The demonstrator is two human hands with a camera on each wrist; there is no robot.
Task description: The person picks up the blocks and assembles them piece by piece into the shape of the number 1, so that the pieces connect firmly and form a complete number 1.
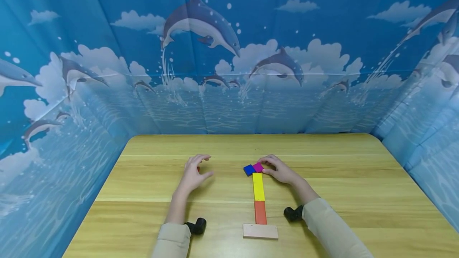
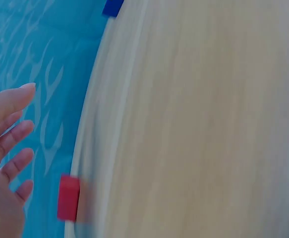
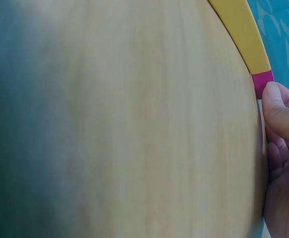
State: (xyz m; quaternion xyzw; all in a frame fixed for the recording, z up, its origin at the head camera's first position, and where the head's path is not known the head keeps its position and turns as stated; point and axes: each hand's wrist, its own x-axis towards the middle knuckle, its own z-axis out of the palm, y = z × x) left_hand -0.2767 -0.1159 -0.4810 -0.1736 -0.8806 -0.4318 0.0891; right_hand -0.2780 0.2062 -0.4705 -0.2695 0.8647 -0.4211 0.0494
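Observation:
My right hand [image 1: 281,170] pinches a magenta block [image 1: 257,167] between thumb and fingers; the thumb [image 3: 273,94] lies against its edge in the right wrist view. A blue block [image 1: 249,170] sits at the left of the magenta one. Below them a yellow block [image 1: 258,186], an orange-red block [image 1: 260,212] and a pale pinkish block [image 1: 260,231] laid crosswise form a column. To the left, my left hand [image 1: 192,175] is raised with fingers spread and loosely bent, holding nothing. Beside it stands a red block [image 2: 69,197], mostly hidden by the hand in the head view.
The wooden table [image 1: 143,194] has rounded far corners. A blue curtain [image 1: 222,106] printed with dolphins hangs behind it and on both sides. Black wrist cameras [image 1: 295,213] are strapped at both sleeves.

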